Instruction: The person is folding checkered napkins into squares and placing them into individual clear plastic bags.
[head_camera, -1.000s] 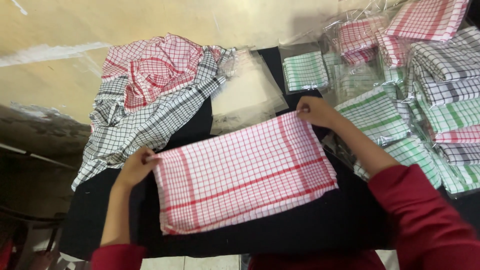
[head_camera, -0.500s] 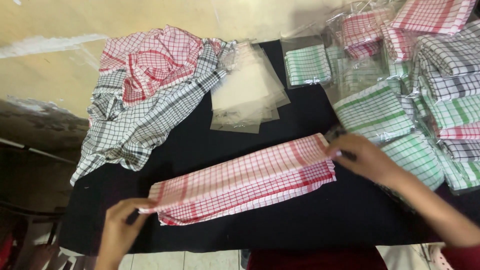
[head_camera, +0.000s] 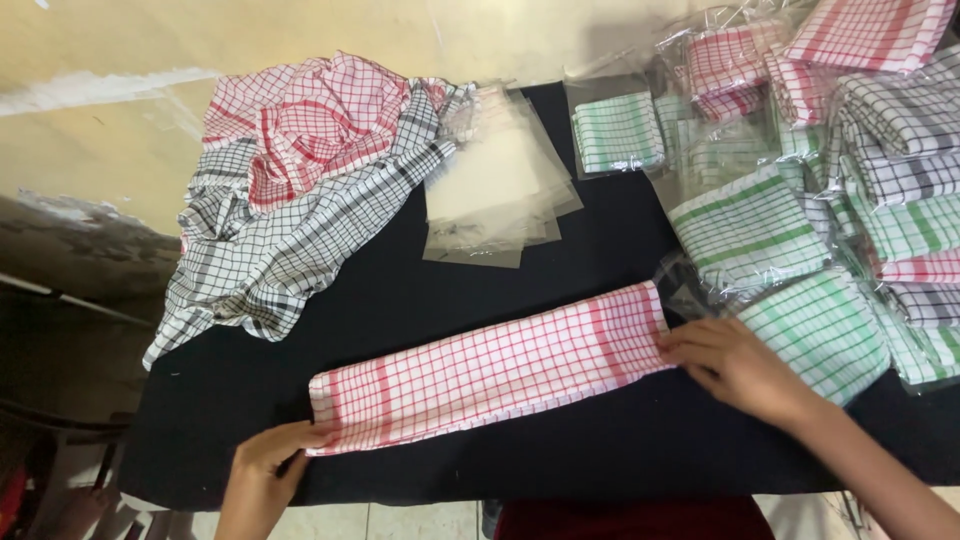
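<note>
A red-and-white checked cloth (head_camera: 490, 372) lies folded into a long narrow strip across the black table (head_camera: 560, 450). My left hand (head_camera: 268, 462) pinches the strip's left end at the table's near edge. My right hand (head_camera: 728, 362) presses down on its right end, fingers flat on the fabric.
A heap of unfolded red and black checked cloths (head_camera: 290, 180) lies at the back left. A stack of clear plastic bags (head_camera: 497, 190) sits behind the strip. Several folded green, red and black checked cloths in clear wrappers (head_camera: 810, 200) crowd the right side.
The cloth went from a wide spread rectangle to a narrow strip, folded toward me. Both hands came nearer along with its two ends.
</note>
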